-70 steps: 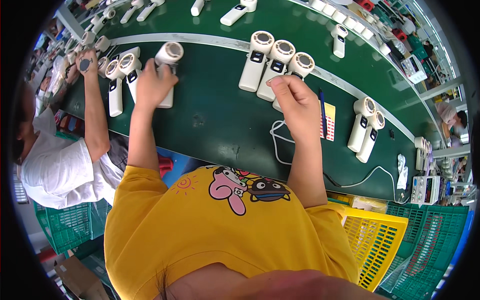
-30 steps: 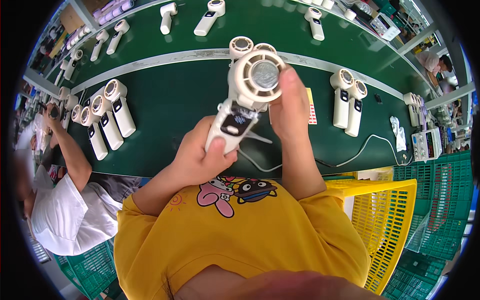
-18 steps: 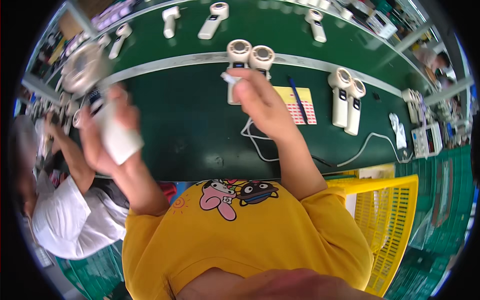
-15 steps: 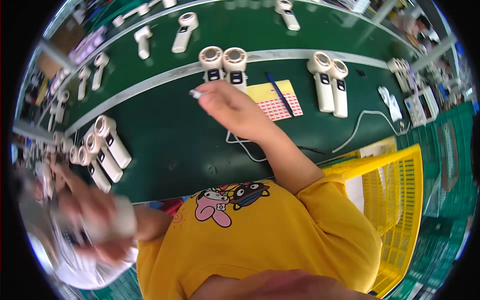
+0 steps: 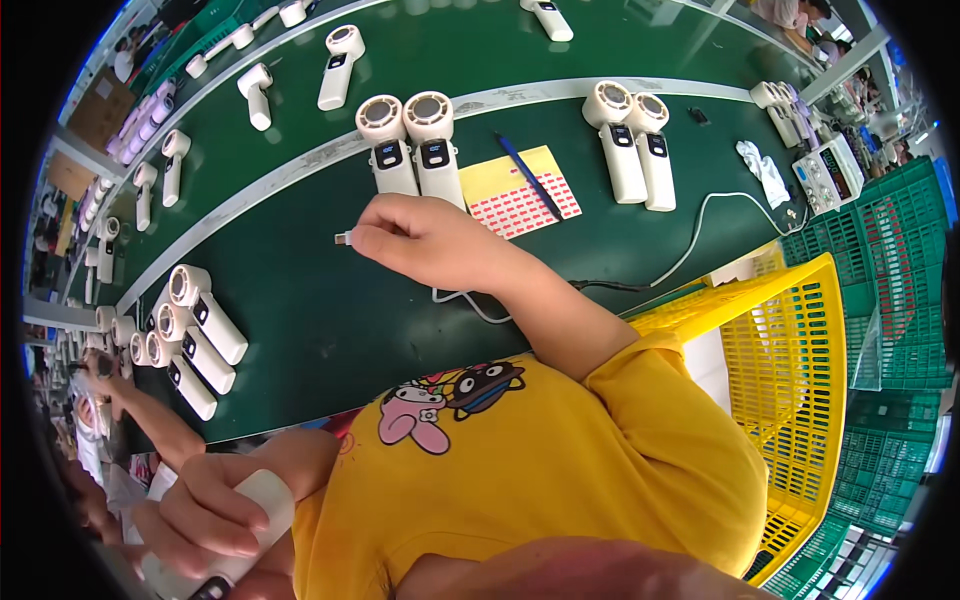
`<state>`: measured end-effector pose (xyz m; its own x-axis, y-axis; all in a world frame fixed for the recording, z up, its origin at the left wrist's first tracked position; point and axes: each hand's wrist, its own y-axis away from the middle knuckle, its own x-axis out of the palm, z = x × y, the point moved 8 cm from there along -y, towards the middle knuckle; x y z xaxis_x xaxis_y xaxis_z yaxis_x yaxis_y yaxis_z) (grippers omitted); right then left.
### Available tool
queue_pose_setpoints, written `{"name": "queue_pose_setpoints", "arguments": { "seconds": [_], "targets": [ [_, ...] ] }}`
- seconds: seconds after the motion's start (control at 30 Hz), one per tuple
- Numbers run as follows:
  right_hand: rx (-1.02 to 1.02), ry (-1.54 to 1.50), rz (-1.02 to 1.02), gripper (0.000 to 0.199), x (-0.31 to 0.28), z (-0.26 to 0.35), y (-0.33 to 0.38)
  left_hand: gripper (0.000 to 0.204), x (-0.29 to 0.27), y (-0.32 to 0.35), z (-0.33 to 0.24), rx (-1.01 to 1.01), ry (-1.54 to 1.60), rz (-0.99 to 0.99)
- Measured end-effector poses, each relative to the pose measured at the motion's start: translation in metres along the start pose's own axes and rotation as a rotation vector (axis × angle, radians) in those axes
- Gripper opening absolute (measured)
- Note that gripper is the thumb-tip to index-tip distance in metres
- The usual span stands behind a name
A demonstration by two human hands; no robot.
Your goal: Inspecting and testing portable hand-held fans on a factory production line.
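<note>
The right hand [image 5: 430, 242], at the centre of the frame, has its grip pinched on a small cable plug [image 5: 344, 238], whose metal tip sticks out to the left of the fingertips. A thin cable [image 5: 690, 243] runs over the green worktop [image 5: 300, 310] from under the wrist toward the right, up to a grey box with knobs [image 5: 826, 173] at the upper right.

The left hand [image 5: 205, 520], at the lower left edge, has its grip wrapped around the white handle of a handheld fan [image 5: 235, 530]; the fan's head is out of the picture.

Just above the right hand two white fans [image 5: 410, 145] lie side by side, and right of them lies a yellow sheet of small red stickers [image 5: 520, 190] with a blue pen [image 5: 520, 172] across it. Another pair of fans [image 5: 630, 140] lies further right. A cluster of fans [image 5: 195, 340] lies at the left of the worktop. A yellow plastic crate [image 5: 780, 380] stands at the right, beside the person's yellow shirt [image 5: 540, 470].
</note>
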<state>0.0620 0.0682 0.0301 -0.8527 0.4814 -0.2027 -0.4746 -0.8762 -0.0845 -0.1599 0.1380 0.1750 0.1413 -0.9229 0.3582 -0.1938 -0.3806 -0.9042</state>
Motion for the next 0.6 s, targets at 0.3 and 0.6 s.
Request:
{"name": "queue_pose_setpoints", "arguments": {
  "seconds": [0.3, 0.6],
  "targets": [
    [0.019, -0.042, -0.024, 0.023, -0.002, 0.002, 0.002, 0.046, -0.017, 0.021, 0.018, -0.313, -0.195, -0.129],
    [-0.042, 0.057, -0.115, 0.019, -0.005, -0.001, -0.004, 0.06, 0.008, 0.002, 0.006, -0.148, -0.225, 0.21]
  ]
}}
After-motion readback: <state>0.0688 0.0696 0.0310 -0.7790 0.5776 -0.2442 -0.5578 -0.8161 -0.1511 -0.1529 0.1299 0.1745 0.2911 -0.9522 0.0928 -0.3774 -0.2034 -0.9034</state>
